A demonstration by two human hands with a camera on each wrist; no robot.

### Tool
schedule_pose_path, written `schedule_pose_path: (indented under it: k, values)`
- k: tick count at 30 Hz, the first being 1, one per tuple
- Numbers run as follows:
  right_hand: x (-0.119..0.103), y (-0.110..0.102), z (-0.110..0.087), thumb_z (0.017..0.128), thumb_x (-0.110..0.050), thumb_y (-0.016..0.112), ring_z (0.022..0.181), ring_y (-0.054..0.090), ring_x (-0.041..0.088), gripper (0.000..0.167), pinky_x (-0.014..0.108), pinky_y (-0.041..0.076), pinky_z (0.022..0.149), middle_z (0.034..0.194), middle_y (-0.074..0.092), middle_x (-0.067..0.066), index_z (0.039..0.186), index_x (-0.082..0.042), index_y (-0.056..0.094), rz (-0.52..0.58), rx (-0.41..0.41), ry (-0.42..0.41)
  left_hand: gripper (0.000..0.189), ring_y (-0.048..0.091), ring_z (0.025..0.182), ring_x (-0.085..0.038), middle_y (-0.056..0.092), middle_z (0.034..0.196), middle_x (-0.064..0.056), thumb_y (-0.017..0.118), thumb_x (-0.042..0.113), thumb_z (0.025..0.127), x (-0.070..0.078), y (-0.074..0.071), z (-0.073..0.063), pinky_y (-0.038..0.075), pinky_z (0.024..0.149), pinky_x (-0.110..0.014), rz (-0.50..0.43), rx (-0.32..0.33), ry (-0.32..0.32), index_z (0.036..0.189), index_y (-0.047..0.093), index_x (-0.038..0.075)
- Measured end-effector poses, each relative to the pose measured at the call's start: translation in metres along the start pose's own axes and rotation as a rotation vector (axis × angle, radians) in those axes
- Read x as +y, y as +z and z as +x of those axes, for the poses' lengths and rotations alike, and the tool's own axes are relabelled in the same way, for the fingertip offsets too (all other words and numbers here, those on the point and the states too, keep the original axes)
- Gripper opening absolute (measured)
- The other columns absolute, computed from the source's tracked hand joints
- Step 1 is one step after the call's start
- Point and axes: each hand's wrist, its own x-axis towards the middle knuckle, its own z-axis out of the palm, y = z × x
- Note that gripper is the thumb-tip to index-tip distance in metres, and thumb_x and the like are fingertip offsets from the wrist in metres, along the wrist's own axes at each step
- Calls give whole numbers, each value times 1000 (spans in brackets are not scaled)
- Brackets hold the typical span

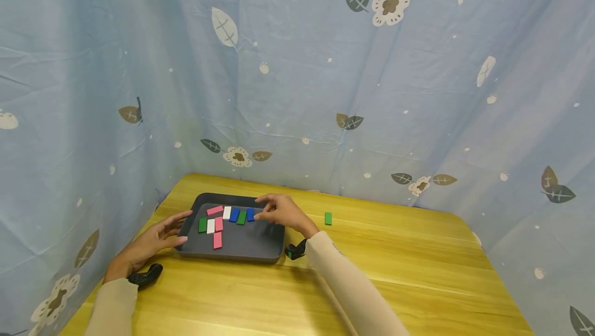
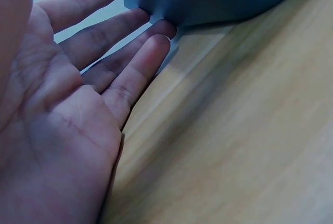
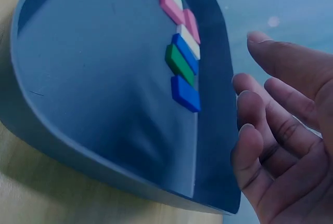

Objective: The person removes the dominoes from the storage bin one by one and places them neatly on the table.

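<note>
A dark grey tray stands on the table, holding several small flat rectangular tiles in pink, white, green and blue. My left hand is at the tray's left side, fingers extended; in the left wrist view the fingertips meet the outer wall. Over the back right of the tray is my right hand, its fingers loosely bent with nothing between them. Closest to it lies a blue tile, the last in a row beside a green tile. A pink tile lies nearest the front.
A lone green tile lies on the wooden table, right of the tray. Black devices are worn at both wrists. Behind and to the left, a blue patterned curtain hangs along the table's edges.
</note>
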Motion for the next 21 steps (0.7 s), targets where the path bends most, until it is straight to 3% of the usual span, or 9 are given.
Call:
schedule_pose_path:
  k: [4, 16, 21]
  values:
    - [2, 5, 3, 93, -24, 80, 80, 66, 44, 52, 53, 56, 72, 89, 72, 4, 139, -6, 63, -30, -8, 4, 70, 53, 118, -4, 26, 163, -21, 66, 15, 102, -1, 0, -1, 54, 91, -35, 1, 4, 3, 163, 31, 18]
    - [11, 16, 12, 94, -20, 79, 73, 68, 34, 52, 40, 59, 66, 89, 73, 11, 139, -3, 62, -68, -12, 71, 72, 50, 124, -19, 25, 163, -21, 68, 15, 101, 3, 1, -2, 54, 91, -36, -7, 17, -21, 163, 30, 16]
    - [8, 22, 16, 93, -18, 80, 72, 70, 32, 51, 40, 59, 65, 83, 71, 2, 139, -3, 63, -85, -16, 83, 72, 51, 124, -21, 28, 162, -20, 69, 16, 100, 3, 2, -1, 54, 91, -36, -7, 26, -22, 162, 32, 17]
